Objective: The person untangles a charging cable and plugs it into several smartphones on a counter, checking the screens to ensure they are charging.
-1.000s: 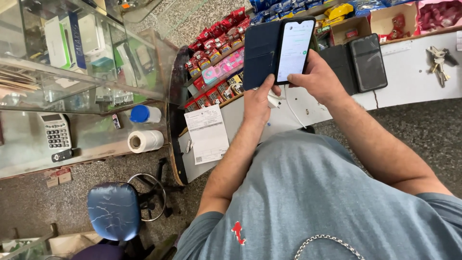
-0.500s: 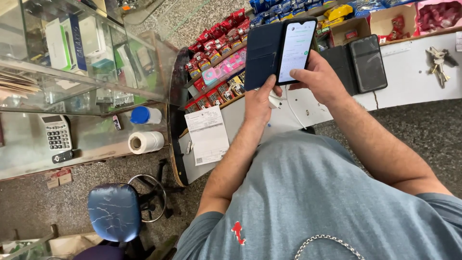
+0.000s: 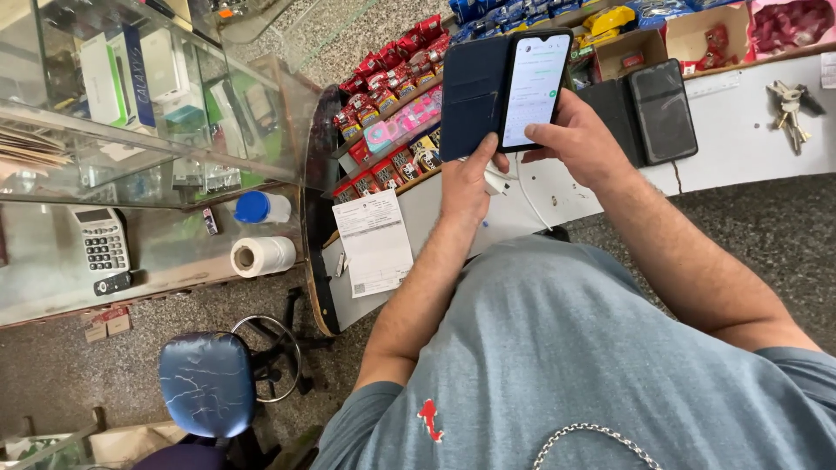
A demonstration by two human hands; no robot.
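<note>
A phone (image 3: 533,87) with a lit screen sits in an open dark blue flip case (image 3: 473,96), held up over the white counter (image 3: 740,148). My left hand (image 3: 468,184) supports the case from below, thumb against the phone's lower edge. My right hand (image 3: 579,139) grips the phone's right side, thumb resting near the bottom of the screen. A white cable (image 3: 522,196) runs beneath my hands across the counter.
A second dark phone in a black case (image 3: 657,111) lies on the counter, keys (image 3: 788,106) to its right. Snack packets (image 3: 392,113) fill a rack at left, a paper sheet (image 3: 374,244) below. A glass cabinet (image 3: 131,130), calculator (image 3: 104,244), paper roll (image 3: 261,257) and blue stool (image 3: 207,383) stand left.
</note>
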